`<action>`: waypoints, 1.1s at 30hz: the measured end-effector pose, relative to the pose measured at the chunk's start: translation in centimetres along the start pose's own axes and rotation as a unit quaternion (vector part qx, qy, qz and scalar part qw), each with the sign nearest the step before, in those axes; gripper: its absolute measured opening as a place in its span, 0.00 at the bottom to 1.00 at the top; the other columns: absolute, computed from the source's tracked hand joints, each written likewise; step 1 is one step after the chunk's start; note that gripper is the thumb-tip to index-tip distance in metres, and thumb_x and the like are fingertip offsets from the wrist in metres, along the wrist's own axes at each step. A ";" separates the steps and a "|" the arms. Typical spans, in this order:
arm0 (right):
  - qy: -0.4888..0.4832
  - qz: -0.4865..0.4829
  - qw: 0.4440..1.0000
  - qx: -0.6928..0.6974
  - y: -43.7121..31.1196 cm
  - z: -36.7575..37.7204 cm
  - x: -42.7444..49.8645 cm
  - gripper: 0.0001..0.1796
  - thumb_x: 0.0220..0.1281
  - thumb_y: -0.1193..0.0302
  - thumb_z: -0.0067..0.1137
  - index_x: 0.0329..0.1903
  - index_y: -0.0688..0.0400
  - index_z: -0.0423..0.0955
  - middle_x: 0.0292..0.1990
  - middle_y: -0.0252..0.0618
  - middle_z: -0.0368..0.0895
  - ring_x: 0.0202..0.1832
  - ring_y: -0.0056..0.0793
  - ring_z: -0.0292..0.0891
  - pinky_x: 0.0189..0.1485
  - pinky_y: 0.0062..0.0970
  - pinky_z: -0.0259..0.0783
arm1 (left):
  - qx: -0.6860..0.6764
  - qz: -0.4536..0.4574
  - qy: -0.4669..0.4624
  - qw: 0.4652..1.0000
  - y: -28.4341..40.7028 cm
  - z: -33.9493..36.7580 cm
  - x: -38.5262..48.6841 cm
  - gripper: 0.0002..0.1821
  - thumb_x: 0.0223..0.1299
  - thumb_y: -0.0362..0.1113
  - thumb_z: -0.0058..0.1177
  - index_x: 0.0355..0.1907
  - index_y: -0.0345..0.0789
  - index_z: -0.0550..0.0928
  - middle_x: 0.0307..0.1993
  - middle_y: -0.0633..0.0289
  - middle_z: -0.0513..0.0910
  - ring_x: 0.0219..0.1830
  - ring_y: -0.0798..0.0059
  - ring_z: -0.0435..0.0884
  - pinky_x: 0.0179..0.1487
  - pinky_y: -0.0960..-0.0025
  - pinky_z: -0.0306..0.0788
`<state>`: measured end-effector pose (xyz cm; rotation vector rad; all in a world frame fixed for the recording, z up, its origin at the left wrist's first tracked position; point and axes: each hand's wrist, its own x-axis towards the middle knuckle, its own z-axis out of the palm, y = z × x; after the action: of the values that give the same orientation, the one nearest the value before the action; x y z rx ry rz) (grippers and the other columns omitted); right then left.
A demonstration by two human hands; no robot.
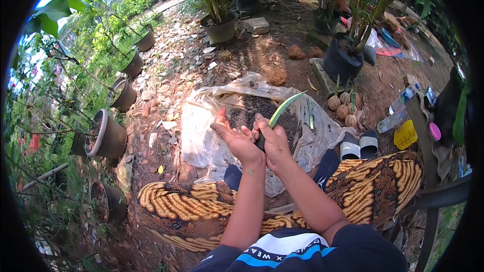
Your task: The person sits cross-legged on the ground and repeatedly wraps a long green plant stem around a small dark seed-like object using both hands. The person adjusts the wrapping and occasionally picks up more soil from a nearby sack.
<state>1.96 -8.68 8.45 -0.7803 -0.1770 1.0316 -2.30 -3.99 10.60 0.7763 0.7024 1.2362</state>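
My right hand [275, 144] grips the base of a long green leaf [284, 108] with pale edges, which curves up and to the right. A dark clump [261, 143], apparently soil, shows below the leaf between my hands. Beside it my left hand [240, 141] is cupped, with thumb and forefinger apart, its wrist against my right one. Some fingertips between the hands overlap, so whose they are is unclear. Beneath lies a crumpled clear plastic sheet [200, 121] bearing a heap of dark soil [257, 105]. A second leaf piece [310, 113] rests at the sheet's right side.
Several husked coconuts [342, 112] and slide sandals [350, 148] lie to the right, near a yellow plastic container [405, 135] and a clear bottle [391, 122]. Potted palms [221, 29] stand ahead, one in a black grow bag [342, 60]. Plant pots [109, 136] line the left.
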 end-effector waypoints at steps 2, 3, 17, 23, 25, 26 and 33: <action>-0.040 -0.073 0.996 -0.037 0.1 0.2 -0.1 0.20 0.73 0.62 0.53 0.58 0.62 0.69 0.30 0.30 0.74 0.33 0.16 0.70 0.44 0.20 0.70 | -0.008 0.010 -0.062 0.998 0.1 -0.1 -0.1 0.45 0.71 0.70 0.18 0.70 0.33 0.59 0.70 0.55 0.59 0.67 0.72 0.63 0.61 0.71 0.63; -0.080 -0.112 0.989 -0.046 0.1 0.3 -0.2 0.22 0.74 0.62 0.52 0.63 0.61 0.67 0.31 0.29 0.73 0.35 0.16 0.70 0.47 0.21 0.70 | -0.014 0.018 -0.096 0.995 0.1 0.0 -0.1 0.45 0.70 0.71 0.17 0.71 0.32 0.57 0.71 0.54 0.59 0.68 0.71 0.62 0.64 0.70 0.61; -0.081 -0.127 0.984 -0.095 -1.2 -0.5 0.2 0.20 0.78 0.61 0.41 0.51 0.62 0.77 0.54 0.40 0.79 0.60 0.34 0.71 0.67 0.31 0.61 | -0.200 -0.096 -0.156 0.962 -1.3 -0.2 0.2 0.48 0.68 0.73 0.22 0.74 0.34 0.52 0.70 0.49 0.59 0.71 0.64 0.58 0.74 0.61 0.48; -0.032 -0.291 0.916 -0.274 -3.7 -2.1 1.0 0.26 0.79 0.55 0.32 0.55 0.64 0.71 0.53 0.47 0.76 0.59 0.36 0.65 0.69 0.34 0.52 | -0.066 -0.300 -0.223 0.925 -2.8 0.0 0.3 0.45 0.70 0.70 0.22 0.64 0.29 0.69 0.64 0.52 0.69 0.66 0.66 0.67 0.69 0.58 0.57; 0.069 -0.311 0.769 -0.554 -3.9 -2.9 1.1 0.30 0.78 0.52 0.32 0.62 0.65 0.66 0.62 0.54 0.67 0.67 0.45 0.54 0.73 0.41 0.41 | -0.094 -0.313 -0.241 0.914 -3.7 0.1 0.1 0.43 0.71 0.69 0.27 0.59 0.28 0.74 0.58 0.53 0.74 0.60 0.67 0.73 0.63 0.64 0.66; 0.104 -0.323 0.685 -0.645 -3.7 -3.2 1.2 0.31 0.78 0.50 0.32 0.65 0.64 0.64 0.66 0.55 0.61 0.69 0.48 0.50 0.73 0.45 0.38 | -0.077 -0.289 -0.237 0.924 -4.3 0.2 0.0 0.42 0.72 0.68 0.28 0.58 0.28 0.74 0.57 0.53 0.75 0.59 0.68 0.74 0.62 0.66 0.67; 0.131 -0.260 0.674 -0.679 -3.9 -4.6 2.1 0.35 0.75 0.45 0.34 0.66 0.62 0.64 0.69 0.58 0.51 0.71 0.56 0.44 0.71 0.53 0.39 | 0.080 -0.262 -0.262 0.926 -4.5 -1.6 1.9 0.33 0.70 0.66 0.38 0.42 0.34 0.78 0.30 0.65 0.79 0.31 0.80 0.76 0.32 0.78 0.69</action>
<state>8.03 -10.31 7.21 -2.0655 -0.9311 0.0340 -0.78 -2.62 5.94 0.9285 0.5182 0.4553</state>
